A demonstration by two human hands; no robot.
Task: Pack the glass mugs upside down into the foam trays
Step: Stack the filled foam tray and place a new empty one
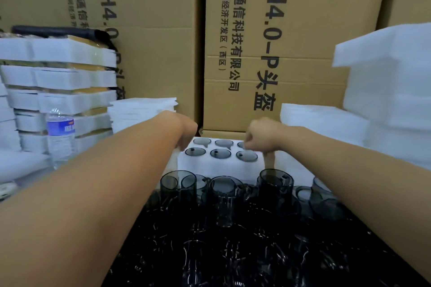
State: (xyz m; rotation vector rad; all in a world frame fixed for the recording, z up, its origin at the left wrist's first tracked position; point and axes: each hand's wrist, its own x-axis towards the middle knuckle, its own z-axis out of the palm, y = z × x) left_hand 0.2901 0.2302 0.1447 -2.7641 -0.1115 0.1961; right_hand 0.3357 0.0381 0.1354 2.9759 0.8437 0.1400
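A white foam tray stands at the far side of the black table, its round holes filled with smoky glass mugs set upside down, grey bases showing. My left hand curls its fingers over the tray's left edge. My right hand grips the tray's top right part, one digit pointing down its front face and hiding the holes there. Several loose dark glass mugs stand crowded in front of the tray, between my forearms.
Large cardboard boxes wall off the back. Stacks of packed foam trays and a water bottle stand at the left. A pile of foam sheets lies behind my left hand. Tall foam stacks rise at the right.
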